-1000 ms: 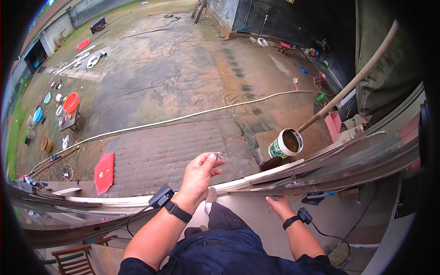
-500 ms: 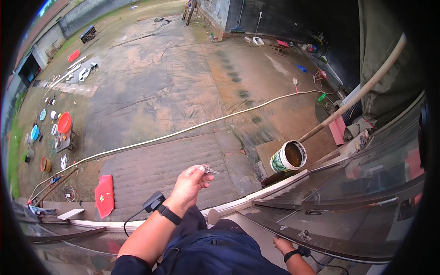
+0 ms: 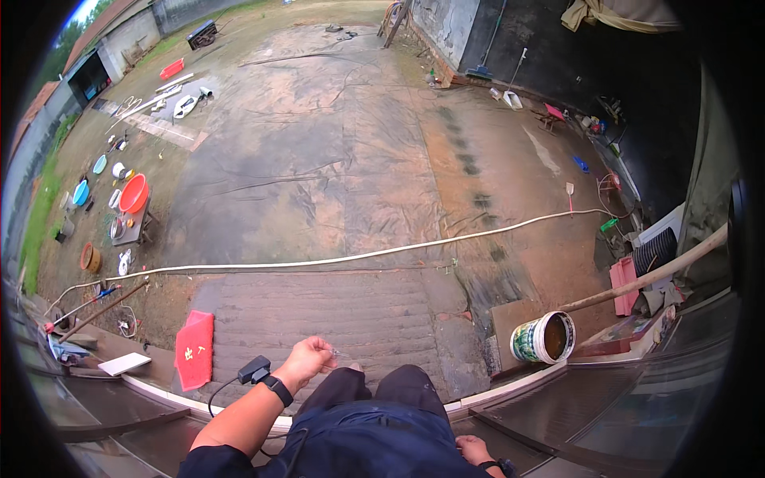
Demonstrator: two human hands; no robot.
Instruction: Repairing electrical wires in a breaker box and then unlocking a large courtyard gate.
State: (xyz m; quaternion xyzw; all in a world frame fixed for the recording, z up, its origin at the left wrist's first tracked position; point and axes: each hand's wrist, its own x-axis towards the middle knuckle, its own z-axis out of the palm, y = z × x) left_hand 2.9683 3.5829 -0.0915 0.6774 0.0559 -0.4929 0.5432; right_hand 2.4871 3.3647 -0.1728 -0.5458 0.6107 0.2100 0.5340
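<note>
My left hand (image 3: 307,360) pinches a tiny pale thing (image 3: 335,353), fingertips pressed together, well left of the paint bucket (image 3: 543,338). My right hand (image 3: 472,450) rests lower, its fingers' state hidden.

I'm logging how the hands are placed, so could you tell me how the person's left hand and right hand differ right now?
The left hand is raised in front of the knees, fingers pinched on something tiny, in full view. The right hand sits low beside the hip near the metal ledge, partly hidden, its grip unclear. Both wear dark wristbands.
</note>
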